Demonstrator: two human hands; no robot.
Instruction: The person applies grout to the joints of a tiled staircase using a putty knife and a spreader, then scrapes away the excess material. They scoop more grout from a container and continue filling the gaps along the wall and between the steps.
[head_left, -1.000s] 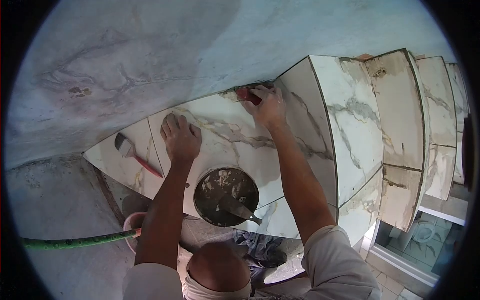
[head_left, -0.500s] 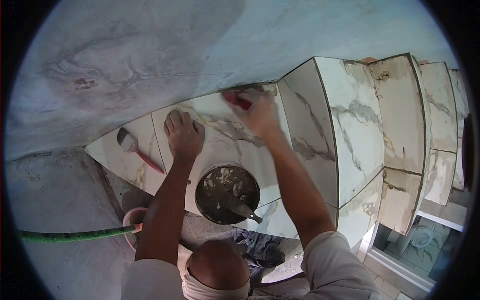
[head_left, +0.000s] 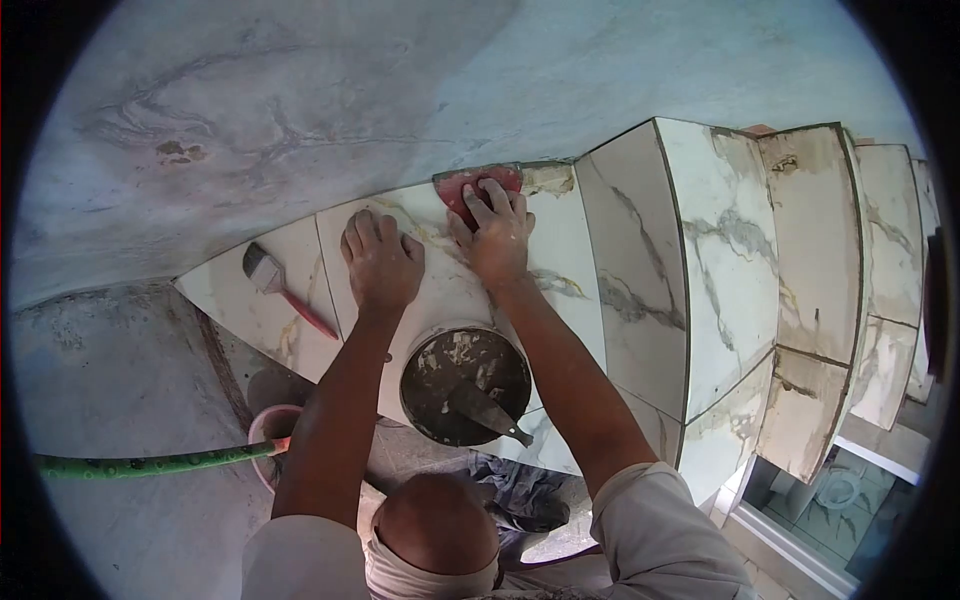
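Head view: red scraper [head_left: 458,186] lengthwise along the wall [head_left: 480,80]; long edge wallward.

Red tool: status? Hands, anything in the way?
Right hand gripping red tool at wall edge. Left hand resting on tile, no item visible. Bucket between forearms, brush left; neither blocking tool.

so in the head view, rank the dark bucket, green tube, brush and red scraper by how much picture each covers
1. Dark bucket
2. Green tube
3. Unranked: brush and red scraper look close, and the right hand covers part of the latter.
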